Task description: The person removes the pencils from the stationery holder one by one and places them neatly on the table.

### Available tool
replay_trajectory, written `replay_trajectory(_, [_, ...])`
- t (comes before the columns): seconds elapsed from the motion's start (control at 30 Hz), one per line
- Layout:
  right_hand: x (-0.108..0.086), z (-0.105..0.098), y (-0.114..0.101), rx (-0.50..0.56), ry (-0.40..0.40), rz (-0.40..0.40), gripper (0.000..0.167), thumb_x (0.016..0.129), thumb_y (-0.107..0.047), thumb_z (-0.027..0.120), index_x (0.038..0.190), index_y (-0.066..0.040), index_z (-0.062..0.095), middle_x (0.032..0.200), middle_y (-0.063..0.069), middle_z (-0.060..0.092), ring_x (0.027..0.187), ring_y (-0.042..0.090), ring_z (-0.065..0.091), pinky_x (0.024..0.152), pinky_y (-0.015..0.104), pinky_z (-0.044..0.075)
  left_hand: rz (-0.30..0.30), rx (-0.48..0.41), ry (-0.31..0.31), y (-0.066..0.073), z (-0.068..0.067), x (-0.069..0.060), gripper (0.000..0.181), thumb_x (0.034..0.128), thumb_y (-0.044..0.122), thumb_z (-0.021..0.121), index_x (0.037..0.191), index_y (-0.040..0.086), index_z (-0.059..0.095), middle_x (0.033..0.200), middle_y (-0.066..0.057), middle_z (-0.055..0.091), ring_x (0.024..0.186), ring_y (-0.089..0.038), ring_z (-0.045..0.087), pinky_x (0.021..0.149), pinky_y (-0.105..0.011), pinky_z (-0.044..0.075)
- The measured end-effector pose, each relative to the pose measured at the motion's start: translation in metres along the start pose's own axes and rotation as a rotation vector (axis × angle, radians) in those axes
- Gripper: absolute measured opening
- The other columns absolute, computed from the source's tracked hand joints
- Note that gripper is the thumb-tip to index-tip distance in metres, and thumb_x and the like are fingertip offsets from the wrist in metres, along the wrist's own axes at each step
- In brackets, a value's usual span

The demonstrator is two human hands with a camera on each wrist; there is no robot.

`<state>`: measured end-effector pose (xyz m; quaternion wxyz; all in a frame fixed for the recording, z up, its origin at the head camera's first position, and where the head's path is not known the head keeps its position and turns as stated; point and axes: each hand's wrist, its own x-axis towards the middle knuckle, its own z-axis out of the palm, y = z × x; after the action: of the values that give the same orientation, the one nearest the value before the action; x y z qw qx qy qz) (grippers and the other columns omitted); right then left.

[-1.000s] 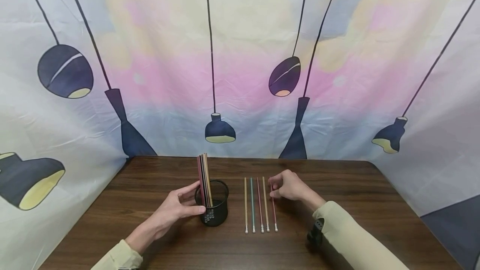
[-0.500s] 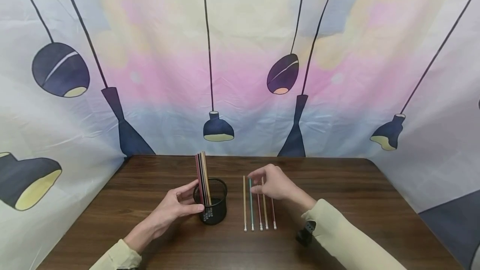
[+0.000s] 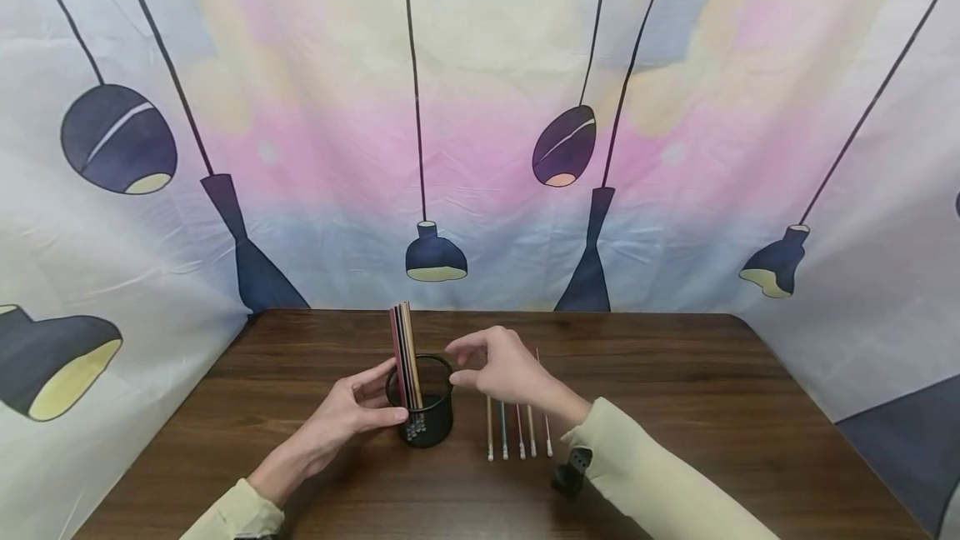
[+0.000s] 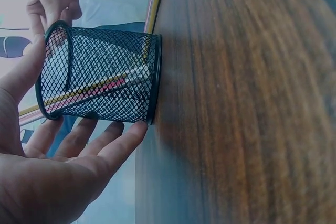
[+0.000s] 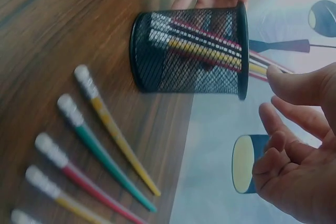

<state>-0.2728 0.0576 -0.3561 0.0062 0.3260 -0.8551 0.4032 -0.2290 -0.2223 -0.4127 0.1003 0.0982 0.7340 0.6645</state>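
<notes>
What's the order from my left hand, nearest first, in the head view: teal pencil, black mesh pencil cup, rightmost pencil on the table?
1. Black mesh pencil cup: in the grip of your left hand.
2. Teal pencil: right of the cup, second from left in the row.
3. Rightmost pencil: at the row's right end.

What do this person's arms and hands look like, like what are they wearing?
The left hand and right hand are bare, without gloves. The left sleeve and right sleeve are long, plain and pale yellowish. A black device sits at the right wrist; at the left, only a dark edge shows.
</notes>
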Motion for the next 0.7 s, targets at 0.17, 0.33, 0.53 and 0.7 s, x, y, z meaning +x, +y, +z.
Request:
replay_trajectory(0.17, [0.006, 0.007, -0.006, 0.015, 0.03, -0.013, 0.035, 0.091, -0.014, 0.085, 0.125, -0.013, 0.078, 0.101, -0.001, 0.074, 0.093, 0.016, 0.065, 0.081, 0.037, 0.052, 0.01, 0.009, -0.01, 0.0, 0.0, 0.001, 0.091, 0.091, 0.011, 0.084, 0.166, 0.005, 0.032, 0.159, -0.031, 0.04, 0.137, -0.045, 0.052, 0.101, -0.039, 0.05])
replay_trajectory(0.33, [0.014, 0.014, -0.009, 0.012, 0.031, -0.031, 0.039, 0.092, -0.013, 0.084, 0.129, -0.015, 0.076, 0.112, 0.004, 0.074, 0.099, 0.017, 0.065, 0.086, 0.038, 0.052, 0.025, -0.006, -0.029, 0.0, 0.001, 0.002, 0.092, 0.0916, 0.011, 0.083, 0.166, 0.005, 0.029, 0.159, -0.03, 0.041, 0.136, -0.043, 0.054, 0.1, -0.037, 0.051])
replay_trajectory(0.53, [0.025, 0.024, -0.01, 0.016, 0.022, -0.05, 0.04, 0.09, -0.011, 0.085, 0.129, -0.011, 0.076, 0.124, 0.004, 0.073, 0.109, 0.016, 0.066, 0.092, 0.037, 0.053, 0.04, -0.016, -0.029, 0.001, 0.001, 0.002, 0.092, 0.0914, 0.01, 0.082, 0.166, 0.002, 0.029, 0.156, -0.029, 0.046, 0.133, -0.04, 0.057, 0.097, -0.034, 0.052])
replay_trajectory(0.7, [0.032, 0.029, -0.015, 0.004, 0.031, -0.046, 0.041, 0.091, -0.012, 0.086, 0.13, -0.016, 0.076, 0.128, 0.0, 0.072, 0.097, 0.013, 0.062, 0.085, 0.032, 0.05, 0.033, -0.029, -0.033, 0.001, 0.002, 0.003, 0.091, 0.0923, 0.009, 0.081, 0.166, 0.003, 0.029, 0.157, -0.029, 0.044, 0.134, -0.04, 0.056, 0.096, -0.035, 0.053])
